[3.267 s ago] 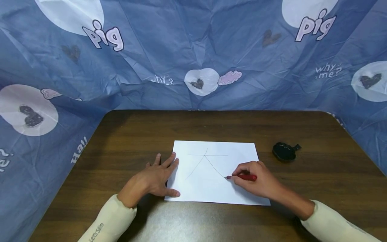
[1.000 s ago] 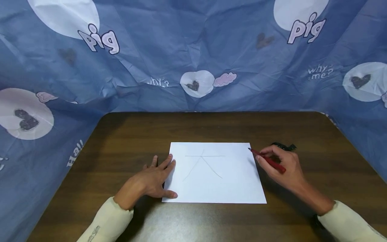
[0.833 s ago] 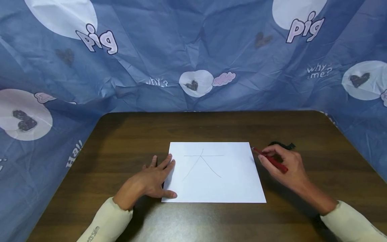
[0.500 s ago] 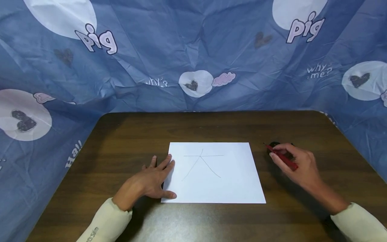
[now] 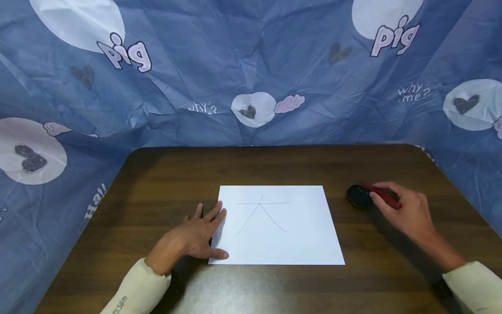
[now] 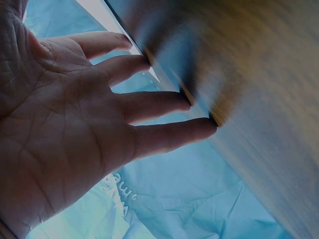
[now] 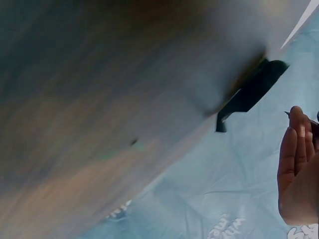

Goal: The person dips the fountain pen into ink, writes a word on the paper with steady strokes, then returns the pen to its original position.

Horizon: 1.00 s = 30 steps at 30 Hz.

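My left hand (image 5: 198, 235) rests with spread fingers on the left edge of a white sheet of paper (image 5: 310, 226). Thin dark lines on the sheet form a figure: a horizontal stroke, a short upper stroke and two slanting legs. To the right of the paper, my right hand (image 5: 412, 213) pinches a red pen (image 5: 386, 197), its tip pointing up and left. In the head view the pen overlaps a small black dish (image 5: 357, 196); the right wrist view shows the hand (image 7: 299, 164) apart from the dish (image 7: 254, 89). The dish's short handle is hidden in the head view.
A dark brown wooden table (image 5: 188, 170) carries everything. Behind and beside it hangs a blue printed cloth (image 5: 219, 52) with white shapes and lettering. Light glares off the table near its front edge.
My right hand has lifted the pen from the paper and moved right to the black dish. My left hand has kept its place on the sheet. The view has shifted slightly.
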Motion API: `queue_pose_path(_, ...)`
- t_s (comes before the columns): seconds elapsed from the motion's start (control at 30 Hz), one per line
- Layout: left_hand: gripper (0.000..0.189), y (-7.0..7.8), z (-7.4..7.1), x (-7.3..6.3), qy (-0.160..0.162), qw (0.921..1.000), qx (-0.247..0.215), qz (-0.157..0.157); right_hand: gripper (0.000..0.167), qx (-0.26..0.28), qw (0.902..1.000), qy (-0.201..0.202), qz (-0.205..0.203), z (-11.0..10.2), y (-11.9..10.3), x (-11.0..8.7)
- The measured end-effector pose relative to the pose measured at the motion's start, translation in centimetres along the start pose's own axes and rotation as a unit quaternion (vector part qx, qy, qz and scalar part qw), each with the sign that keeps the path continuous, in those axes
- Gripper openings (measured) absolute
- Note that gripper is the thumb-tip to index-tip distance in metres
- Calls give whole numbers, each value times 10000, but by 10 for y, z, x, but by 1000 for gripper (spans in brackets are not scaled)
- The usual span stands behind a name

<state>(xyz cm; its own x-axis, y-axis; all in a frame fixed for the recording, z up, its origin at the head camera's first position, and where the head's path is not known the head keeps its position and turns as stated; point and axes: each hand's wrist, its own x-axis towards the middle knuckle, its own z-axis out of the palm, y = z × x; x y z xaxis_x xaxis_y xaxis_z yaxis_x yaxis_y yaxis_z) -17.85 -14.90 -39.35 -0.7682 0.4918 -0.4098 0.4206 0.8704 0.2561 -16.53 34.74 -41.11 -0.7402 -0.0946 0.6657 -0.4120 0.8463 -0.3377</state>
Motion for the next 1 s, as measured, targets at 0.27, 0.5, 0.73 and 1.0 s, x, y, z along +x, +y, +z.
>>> queue_pose_path(0.27,106,0,-1,0,50,9999,-13,98,30,-873,9939,-673,73,-12,19,-4)
queue_pose_path(0.5,106,1,-1,-1,29,10000,24,43,32,-1043,9879,-1127,225,-15,27,-8)
queue_pose_path(0.73,107,1,-1,-1,58,9999,83,40,34,-1146,9800,-1600,291,-14,32,-12)
queue_pose_path(1.0,107,0,-1,-2,104,9999,76,49,32,-1163,9780,-1706,310,-14,31,-11)
